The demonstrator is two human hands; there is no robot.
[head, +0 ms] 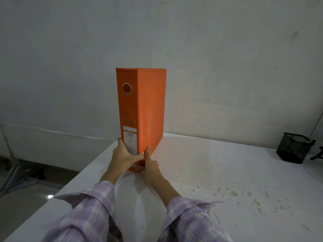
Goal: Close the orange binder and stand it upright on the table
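The orange binder (142, 109) is closed and stands upright on the white table (218, 172), near the table's far left corner. Its spine faces me, with a metal finger ring near the top and a white label lower down. My left hand (123, 155) clasps the bottom of the spine from the left, thumb across the front. My right hand (150, 165) grips the lower right side, fingers flat against the cover. Both hands sit at the binder's base.
A black mesh pen holder (293, 148) stands at the table's far right, with a dark object beside it. The left table edge (83, 175) runs diagonally close to the binder. Brown stains speckle the right part of the tabletop. A grey wall rises behind.
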